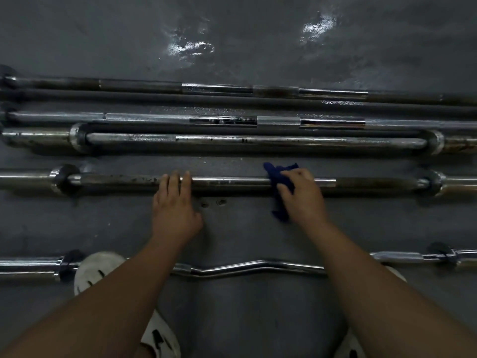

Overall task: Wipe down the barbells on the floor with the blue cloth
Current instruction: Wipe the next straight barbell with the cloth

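Observation:
Several steel barbells lie side by side on the dark floor. The straight barbell [232,182] nearest my hands runs left to right across the middle of the view, with rust spots on its left part. My left hand [174,202] rests on this bar, fingers laid straight over it. My right hand [302,195] grips the blue cloth [277,177], which is wrapped over the same bar to the right of my left hand. One end of the cloth hangs down onto the floor below the bar.
A curl bar [247,268] with a wavy shaft lies close to me, under my forearms. Further barbells [258,142] lie beyond the one I touch. My white shoes [95,270] stand on the wet grey floor [232,42].

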The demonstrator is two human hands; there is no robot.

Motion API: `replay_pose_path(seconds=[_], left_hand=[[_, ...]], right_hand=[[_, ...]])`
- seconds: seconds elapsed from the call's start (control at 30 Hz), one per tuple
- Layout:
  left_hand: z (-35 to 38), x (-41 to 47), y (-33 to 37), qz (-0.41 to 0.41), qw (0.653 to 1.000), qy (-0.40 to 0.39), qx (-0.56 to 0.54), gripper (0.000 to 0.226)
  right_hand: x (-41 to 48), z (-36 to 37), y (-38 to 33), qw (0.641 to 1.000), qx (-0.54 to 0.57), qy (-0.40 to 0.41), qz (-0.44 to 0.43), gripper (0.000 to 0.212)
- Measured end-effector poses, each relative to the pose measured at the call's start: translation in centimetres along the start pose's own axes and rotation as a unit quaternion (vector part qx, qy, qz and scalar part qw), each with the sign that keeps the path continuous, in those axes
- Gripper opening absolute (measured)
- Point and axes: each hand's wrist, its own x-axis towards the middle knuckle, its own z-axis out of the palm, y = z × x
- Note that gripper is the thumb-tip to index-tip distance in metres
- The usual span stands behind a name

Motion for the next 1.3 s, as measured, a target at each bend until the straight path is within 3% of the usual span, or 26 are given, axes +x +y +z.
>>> replay_pose_path(seconds=[0.1,0.17,0.27,0.33,0.43,0.5,0.57,0.67,0.73,0.83,0.87,0.97,1.03,1.2,1.3], left_hand=[[-0.6,0.9,-0.6,0.009,1.0,0.028,-0.001,0.09],[-1.0,1.6,-0.7,-0.005,1.0,0.022,0.016,0.083],[-0.9,1.4,-0.8,-0.001,0.999,0.018,0.041,0.061],[-0.6,0.6,-0.9,0.006,0.998,0.029,0.05,0.053],[-0.2,-0.6,-0.6,0.0,0.997,0.041,0.061,0.059],[-0.1,-1.1,-0.4,-0.017,0.997,0.046,0.067,0.063],[-0.1,-1.5,0.0,-0.018,0.996,0.038,0.074,0.068],[-0.3,-1.6,2.0,0.018,0.998,0.029,0.052,0.076],[-0.2,-1.9,4.4,0.074,0.996,-0.009,0.039,0.089],[0.6,-3.0,8.1,0.153,0.988,-0.032,0.016,0.093],[0.9,-3.4,9.1,0.166,0.985,-0.042,0.016,0.093],[1.2,-3.9,10.7,0.19,0.979,-0.071,0.026,0.089],[1.0,-3.6,11.0,0.185,0.978,-0.089,0.04,0.086],[0.3,-3.2,11.0,0.175,0.98,-0.089,0.037,0.079],[0.5,-4.5,11.0,0.176,0.982,-0.061,0.032,0.077]], right_hand=[[0.4,-2.6,2.9,0.972,0.046,0.163,0.165,0.035],[0.0,-2.6,2.7,0.959,0.056,0.163,0.225,0.038],[-0.9,-0.6,0.5,0.993,-0.024,0.036,0.108,0.033],[-1.1,-0.7,0.9,0.998,-0.048,0.011,0.048,0.033],[-1.0,-2.7,4.0,0.974,0.012,0.139,0.179,0.031],[-1.6,-2.3,3.9,0.962,0.021,0.145,0.23,0.033],[-2.5,-0.2,2.1,0.981,-0.029,0.084,0.174,0.036],[-3.0,0.7,1.0,0.998,-0.008,-0.042,0.052,0.042],[-2.6,-0.9,2.2,0.998,0.012,-0.022,0.061,0.038],[-3.1,-2.5,3.7,0.976,0.025,0.109,0.186,0.036],[-3.3,-2.0,2.9,0.979,0.015,0.102,0.174,0.037],[-3.9,0.8,-0.4,0.998,-0.001,-0.043,0.039,0.044],[-3.8,0.9,-1.1,0.995,0.002,-0.102,0.009,0.047],[-4.9,0.0,1.8,0.994,-0.03,-0.003,0.108,0.047],[-5.7,0.9,0.9,0.996,-0.044,-0.056,0.052,0.049]])
